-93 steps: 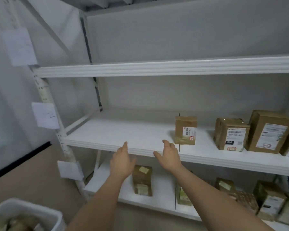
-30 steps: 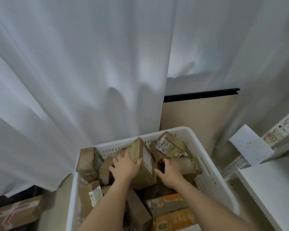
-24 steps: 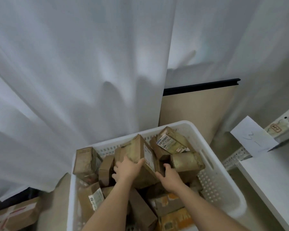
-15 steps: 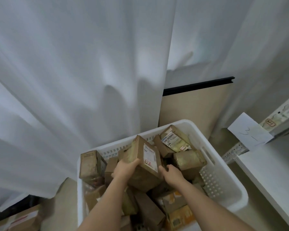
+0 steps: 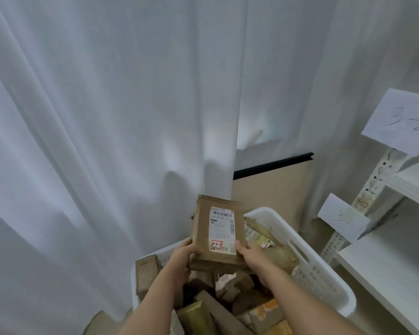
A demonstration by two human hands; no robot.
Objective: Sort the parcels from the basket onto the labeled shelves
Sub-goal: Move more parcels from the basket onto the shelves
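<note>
Parcel: brown cardboard, white barcode label w/ red "3-3-5" sticker.

Both bare forearms reach forward from the lower edge of the view, converging. The left hand curls around the lower left edge of a parcel, thumb on its front. The right hand grips the lower right corner, thumb on the front, fingers hidden behind.
</note>
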